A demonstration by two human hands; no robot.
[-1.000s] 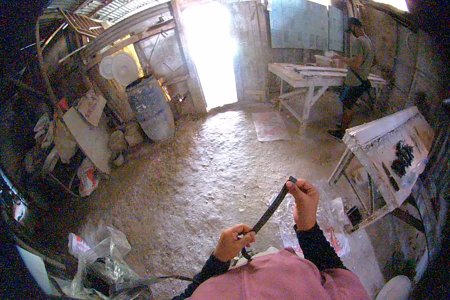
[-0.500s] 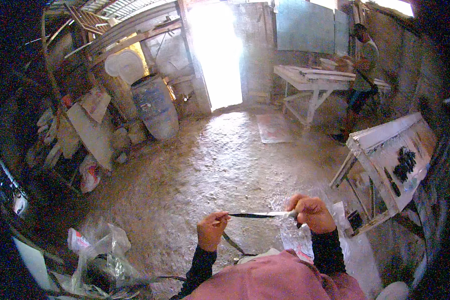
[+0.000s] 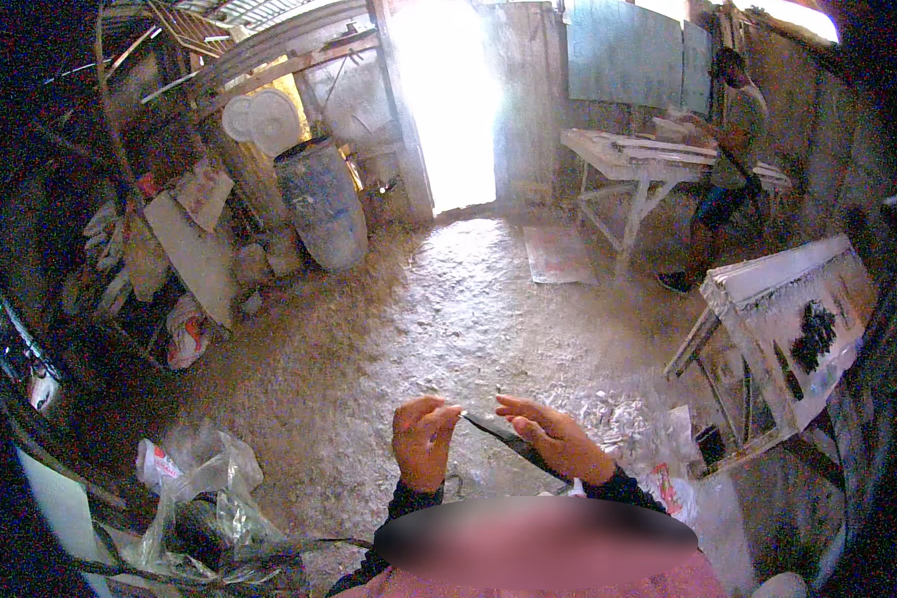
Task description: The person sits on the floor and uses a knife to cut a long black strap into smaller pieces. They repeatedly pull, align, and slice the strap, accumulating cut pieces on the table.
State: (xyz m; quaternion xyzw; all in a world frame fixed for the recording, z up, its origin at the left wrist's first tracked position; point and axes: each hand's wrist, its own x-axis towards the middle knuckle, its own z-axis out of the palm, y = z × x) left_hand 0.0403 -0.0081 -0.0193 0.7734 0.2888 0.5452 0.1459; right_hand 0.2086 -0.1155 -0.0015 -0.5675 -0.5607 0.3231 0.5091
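My left hand (image 3: 424, 442) is closed in a pinch on one end of a thin black strip (image 3: 513, 445), whose exact kind I cannot make out. The strip slants down and to the right, passing along the underside of my right hand (image 3: 556, 439). Fingers stretched toward the left, my right hand is open; its palm side is turned away, so any contact with the strip is unclear. Both hands are in front of my pink top (image 3: 568, 568), above the rough floor (image 3: 369, 399). The strip's lower end is lost near my right wrist.
Clear plastic bags (image 3: 209, 488) lie at the lower left. A paint-smeared slanted board on a wooden stand (image 3: 792, 339) is at the right. Another person (image 3: 738, 130) bends at a white wooden table (image 3: 638, 149) at the back right. A blue drum (image 3: 319, 204) stands back left.
My right hand has let go of the stretched strip's right end and opened, moving left toward my left hand. The strip now slants downward instead of running level. The other person's arms have shifted.
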